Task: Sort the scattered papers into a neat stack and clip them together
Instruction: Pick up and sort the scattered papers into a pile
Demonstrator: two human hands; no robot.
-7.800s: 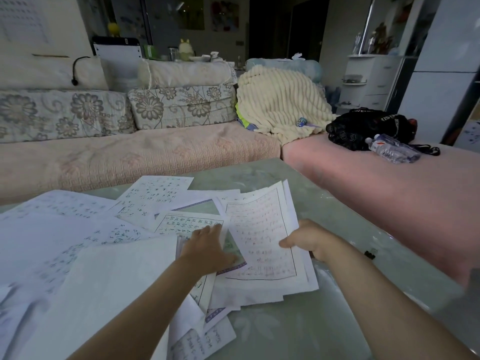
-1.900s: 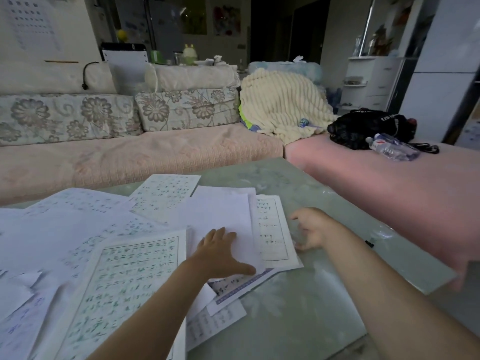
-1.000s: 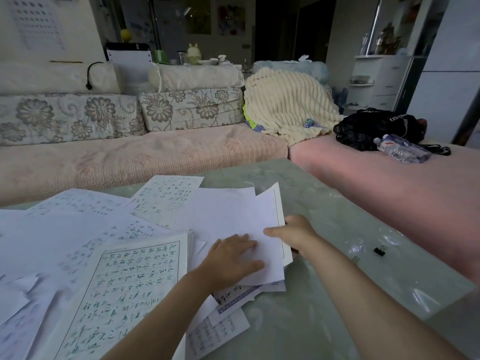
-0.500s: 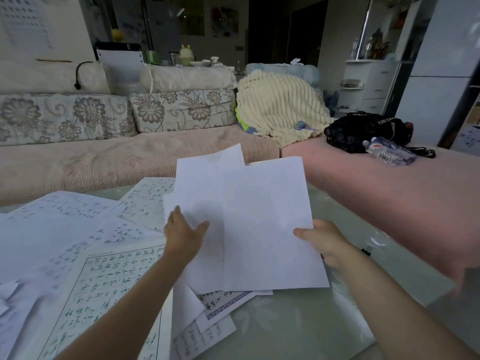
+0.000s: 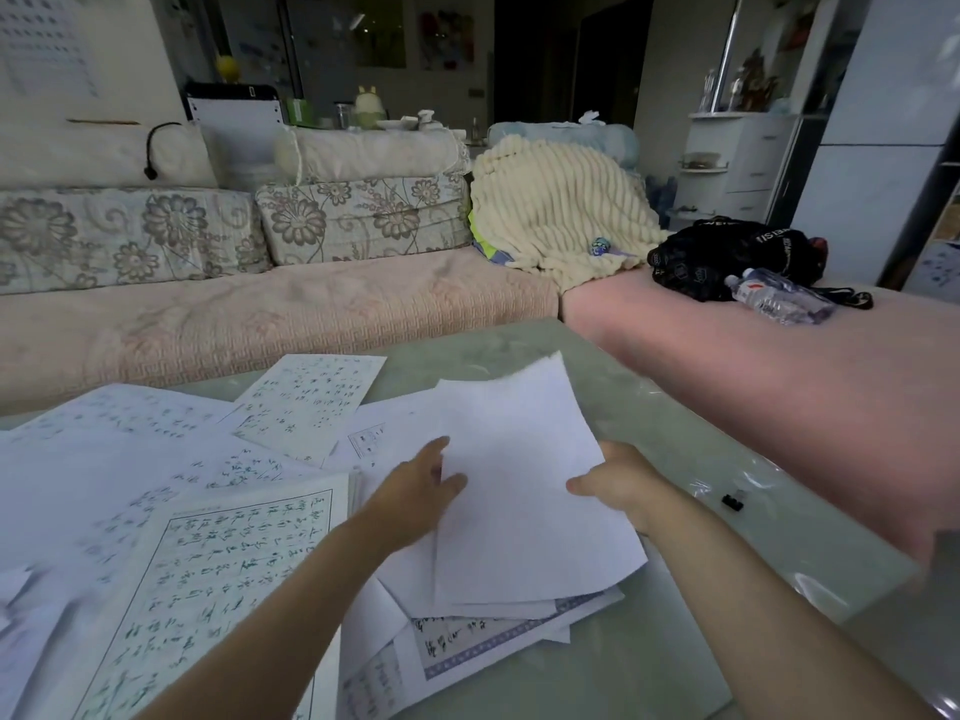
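Many white papers with handwritten columns lie scattered over the left half of a green glass table (image 5: pixel 649 662). A blank-backed sheet (image 5: pixel 519 491) sits on top of a small loose pile in the middle. My right hand (image 5: pixel 618 480) pinches this sheet at its right edge. My left hand (image 5: pixel 415 496) lies with straight fingers against its left edge. A large gridded page of writing (image 5: pixel 208 589) lies near my left forearm. A small black binder clip (image 5: pixel 732 502) rests on the table to the right of my right hand.
A beige sofa (image 5: pixel 260 314) runs behind the table, with floral cushions (image 5: pixel 358 215) and a cream blanket (image 5: pixel 561 205). On the pink seat (image 5: pixel 753 387) to the right lie a black bag (image 5: pixel 727 257) and a water bottle (image 5: pixel 779 301).
The sheets that both hands held lifted half a second ago are now lowered onto the pile. My left hand has gone from gripping the edge to lying flat against it.
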